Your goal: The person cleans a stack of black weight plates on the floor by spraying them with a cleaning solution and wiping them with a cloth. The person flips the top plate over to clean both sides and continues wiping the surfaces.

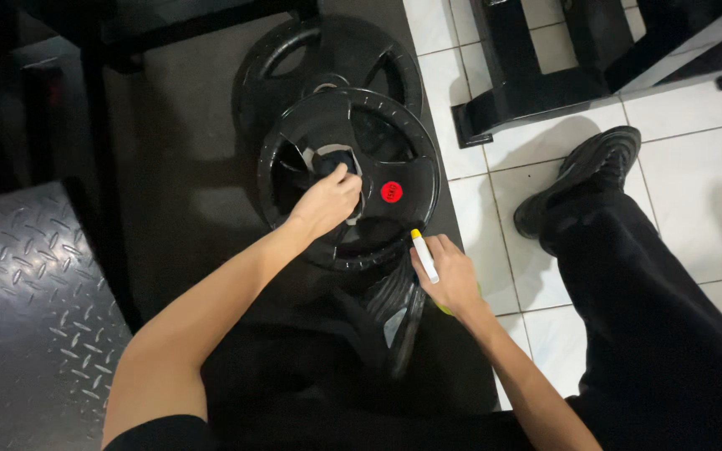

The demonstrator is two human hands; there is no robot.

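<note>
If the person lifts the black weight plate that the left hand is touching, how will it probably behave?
The weight plate looks thick and solid, so it is probably heavy and stiff. Its round shape suggests it may roll if stood on its edge. The openings near the left hand should give a firm grip. The right hand holds a spray bottle.

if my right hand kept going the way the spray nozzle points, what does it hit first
Most likely the rim of the upper weight plate. The right hand holds the spray bottle with its nozzle aimed up and left, almost at that rim, though depth is hard to judge here.
</note>
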